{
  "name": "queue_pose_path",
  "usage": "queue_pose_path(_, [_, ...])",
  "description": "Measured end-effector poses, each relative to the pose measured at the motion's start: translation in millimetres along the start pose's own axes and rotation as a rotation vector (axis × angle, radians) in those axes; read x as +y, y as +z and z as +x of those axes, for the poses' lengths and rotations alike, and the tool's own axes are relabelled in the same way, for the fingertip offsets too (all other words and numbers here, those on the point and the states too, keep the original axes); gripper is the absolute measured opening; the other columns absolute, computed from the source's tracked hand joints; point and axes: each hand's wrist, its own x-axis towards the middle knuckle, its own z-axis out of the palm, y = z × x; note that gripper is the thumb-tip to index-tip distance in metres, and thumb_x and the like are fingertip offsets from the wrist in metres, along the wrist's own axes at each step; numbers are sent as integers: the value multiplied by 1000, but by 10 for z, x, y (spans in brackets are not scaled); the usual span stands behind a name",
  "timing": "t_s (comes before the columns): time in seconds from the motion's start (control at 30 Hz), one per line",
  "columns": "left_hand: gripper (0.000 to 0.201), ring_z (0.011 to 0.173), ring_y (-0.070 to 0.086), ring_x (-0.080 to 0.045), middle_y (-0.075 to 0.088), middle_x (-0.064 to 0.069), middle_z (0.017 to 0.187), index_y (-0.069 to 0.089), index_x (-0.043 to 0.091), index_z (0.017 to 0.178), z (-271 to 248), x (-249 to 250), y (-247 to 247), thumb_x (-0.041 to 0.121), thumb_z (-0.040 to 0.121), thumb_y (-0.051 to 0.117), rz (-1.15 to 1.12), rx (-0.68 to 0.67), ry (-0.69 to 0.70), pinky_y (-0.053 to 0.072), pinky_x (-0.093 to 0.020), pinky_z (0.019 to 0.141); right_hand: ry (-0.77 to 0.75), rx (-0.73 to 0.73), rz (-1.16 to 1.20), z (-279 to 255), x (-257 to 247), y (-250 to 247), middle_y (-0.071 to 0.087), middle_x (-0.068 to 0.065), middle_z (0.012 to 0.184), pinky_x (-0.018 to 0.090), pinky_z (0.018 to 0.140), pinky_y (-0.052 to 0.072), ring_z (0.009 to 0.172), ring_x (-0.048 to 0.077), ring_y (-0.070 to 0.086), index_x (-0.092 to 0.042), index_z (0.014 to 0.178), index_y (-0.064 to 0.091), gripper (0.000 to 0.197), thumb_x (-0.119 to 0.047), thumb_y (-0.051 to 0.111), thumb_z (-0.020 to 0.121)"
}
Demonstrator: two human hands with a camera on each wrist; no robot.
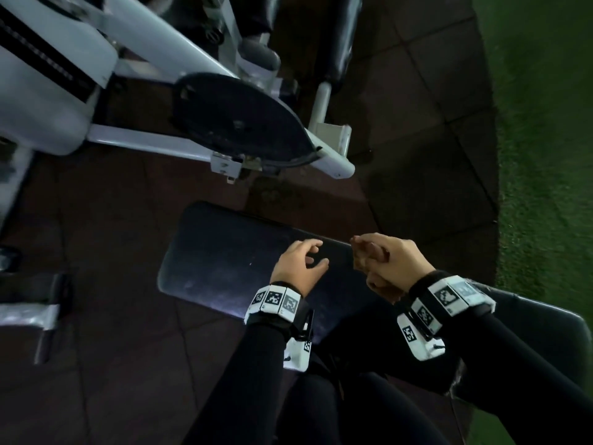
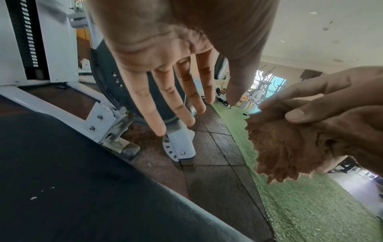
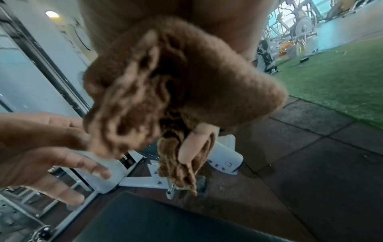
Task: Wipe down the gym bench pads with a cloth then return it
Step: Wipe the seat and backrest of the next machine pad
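A black bench pad (image 1: pixel 224 258) lies below both hands; it also fills the lower left of the left wrist view (image 2: pixel 72 188) and shows at the bottom of the right wrist view (image 3: pixel 165 219). My right hand (image 1: pixel 382 261) grips a bunched brown cloth (image 3: pixel 165 85), which hangs above the pad's right edge. From the left wrist view the cloth (image 2: pixel 290 147) sits bunched under the right hand's fingers. My left hand (image 1: pixel 305 261) hovers over the pad just left of the cloth, fingers (image 2: pixel 178 104) spread and holding nothing.
A white gym machine frame (image 1: pixel 160 146) with a dark round cover (image 1: pixel 237 120) stands beyond the pad. Dark rubber floor tiles (image 1: pixel 417 171) surround the bench, and green turf (image 1: pixel 545 155) runs along the right. Another black pad (image 1: pixel 545 342) lies at lower right.
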Motion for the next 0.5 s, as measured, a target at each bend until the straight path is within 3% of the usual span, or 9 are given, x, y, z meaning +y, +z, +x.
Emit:
queue_pose_path(0.17, [35,87,61,-4,53,19,99,60,29,116,-450,215,-95,29,82,68,4,6,25,53,-34,85,-70,12,61,-402,-214,-177,65,-22,72,1,61,43,63,-9,61,-33,107,66,37,-10,70,79])
queue_pose_path(0.27, [36,86,62,-6,54,17,100,60,28,116,-668,348,-148,28,82,68,7,16,45,52,-36,85,-68,-8,129,-585,-321,-259,69,-17,73,17,54,52,55,4,65,-43,99,64,38,-10,67,80])
queue_pose_path(0.4, [35,85,63,-5,55,17,101,61,27,116,-935,473,-219,28,82,68,3,52,89,52,-34,84,-72,-28,206,-827,-466,-321,68,-10,67,29,39,49,42,16,60,-45,97,62,36,-11,62,85])
queue_pose_path(0.5, [35,83,63,-2,55,18,99,61,28,115,-1133,492,-272,28,81,69,-14,95,120,53,-33,82,-98,-53,203,-987,-577,-371,70,-9,71,28,43,51,47,13,62,-45,95,62,35,-12,64,83])
